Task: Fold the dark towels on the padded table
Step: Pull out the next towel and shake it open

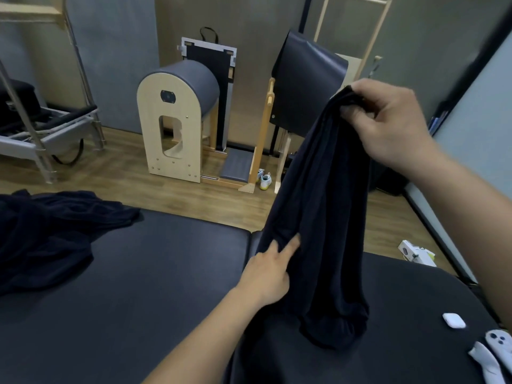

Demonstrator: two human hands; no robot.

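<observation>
1. the person's right hand (388, 120) is gripping the top end of a dark towel (318, 212), fingers curled round a bunch of it, and holding it up over the right part of the padded table (166, 286).
2. the towel is hanging bunched like a rope. its long axis is running near vertical, leaning a bit so the top is tipping right, and its bottom end is pooling on the table.
3. the left hand (268, 270) is reaching into the cloth about halfway down its left side. the fingers are partly buried in the folds and it's blurry, so i can't tell if it's pinching an edge or just touching.
4. step-wise it's looking like they're hunting for an edge or corner, with no fold started on this one.
5. the next move is probably calling for catching a second corner and spreading the hands so the towel is hanging flat.
6. a second towel (50, 234) is lying crumpled at the table's far left, well apart, not folded yet.
7. a small white case (453, 320) is sitting near the pooled end, so dragging cloth might be knocking it.
</observation>
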